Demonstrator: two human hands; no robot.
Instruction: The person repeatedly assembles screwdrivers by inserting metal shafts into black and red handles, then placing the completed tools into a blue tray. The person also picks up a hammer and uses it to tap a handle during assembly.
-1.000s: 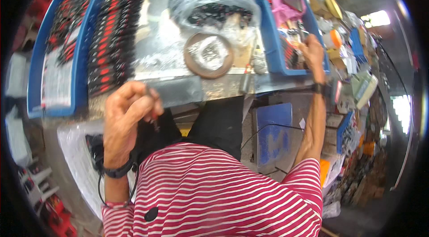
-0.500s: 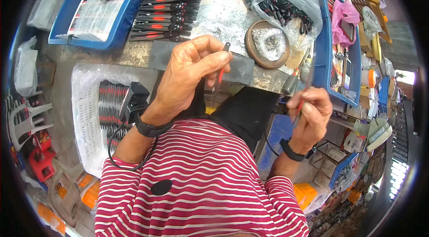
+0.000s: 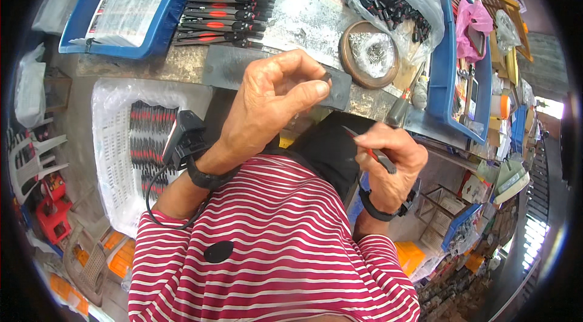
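Leftward, toward the left hand [image 3: 273, 88], the right hand [image 3: 393, 153] has come since the earlier frame, while the left has barely shifted. The slim red-and-black hand tool [image 3: 384, 162] sits in the right hand, so that hand is the nearer to it. Its long axis slants from lower right to upper left, the thin end aimed roughly at the left hand, lying below and right of it, well apart. The right fingers are curled closely about the tool. The left thumb and forefinger are pinched together at a small dark piece [image 3: 328, 77]; only its end shows. Half a second ago, a longer red-and-black length was visible in that pinch. Both hands are in front of the counter [image 3: 303, 24], the left near the round brown dish [image 3: 345, 56], the right near the grey-handled tool [image 3: 398, 111] at the edge.
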